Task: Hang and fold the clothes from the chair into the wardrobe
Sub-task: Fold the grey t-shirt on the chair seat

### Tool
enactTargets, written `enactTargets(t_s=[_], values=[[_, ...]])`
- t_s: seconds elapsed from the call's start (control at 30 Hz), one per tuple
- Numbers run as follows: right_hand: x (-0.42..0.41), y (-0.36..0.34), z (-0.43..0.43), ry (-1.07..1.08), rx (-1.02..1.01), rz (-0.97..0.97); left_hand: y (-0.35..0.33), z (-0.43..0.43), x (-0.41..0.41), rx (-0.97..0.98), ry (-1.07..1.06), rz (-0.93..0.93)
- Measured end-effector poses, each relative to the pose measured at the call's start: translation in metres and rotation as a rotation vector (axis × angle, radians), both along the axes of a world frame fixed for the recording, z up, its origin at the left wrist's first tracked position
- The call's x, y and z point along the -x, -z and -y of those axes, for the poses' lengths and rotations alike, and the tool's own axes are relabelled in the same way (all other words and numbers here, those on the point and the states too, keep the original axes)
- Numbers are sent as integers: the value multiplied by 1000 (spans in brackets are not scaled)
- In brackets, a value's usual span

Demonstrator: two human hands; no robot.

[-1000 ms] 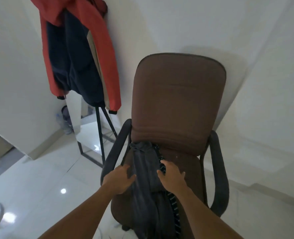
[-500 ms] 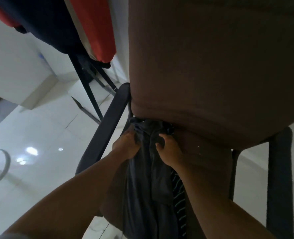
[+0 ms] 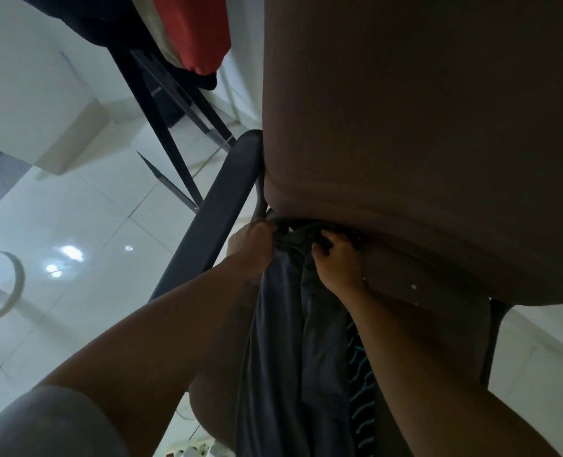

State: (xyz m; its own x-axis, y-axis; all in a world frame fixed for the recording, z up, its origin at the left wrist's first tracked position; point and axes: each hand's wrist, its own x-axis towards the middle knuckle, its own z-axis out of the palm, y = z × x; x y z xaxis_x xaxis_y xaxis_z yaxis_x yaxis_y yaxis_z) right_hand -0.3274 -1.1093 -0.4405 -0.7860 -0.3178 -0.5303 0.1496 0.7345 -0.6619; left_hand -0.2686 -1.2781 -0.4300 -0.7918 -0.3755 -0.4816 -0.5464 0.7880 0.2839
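A brown padded chair [image 3: 422,127] fills the upper right, seen from very close. A dark grey garment [image 3: 290,341] lies along its seat and hangs over the front edge. Under it, on the right, shows a dark cloth with teal stripes [image 3: 361,367]. My left hand [image 3: 252,249] is closed on the garment's top left corner, where seat meets backrest. My right hand [image 3: 336,262] grips the top edge a little to the right, fingers curled into the fabric.
The chair's dark left armrest [image 3: 214,212] runs diagonally beside my left forearm. A black stand [image 3: 161,117] with a red and navy jacket [image 3: 194,31] is at the upper left. Glossy white floor tiles [image 3: 75,225] spread to the left.
My head has come much closer to the chair. Both hands slid up the grey garment from mid-seat to its top edge at the backrest and closed on it.
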Motion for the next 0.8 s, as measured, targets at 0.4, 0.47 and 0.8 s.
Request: enactTargets(t_s=[0.4, 0.47, 0.8], values=[[-20, -100, -61, 121, 111, -364, -88, -31, -32, -63, 48, -353], [-27, -125, -75, 102, 113, -377, -109, -36, -40, -132, 31, -396], [-112, -267, -152, 197, 256, -629, -261, -81, -102, -410, -93, -559]])
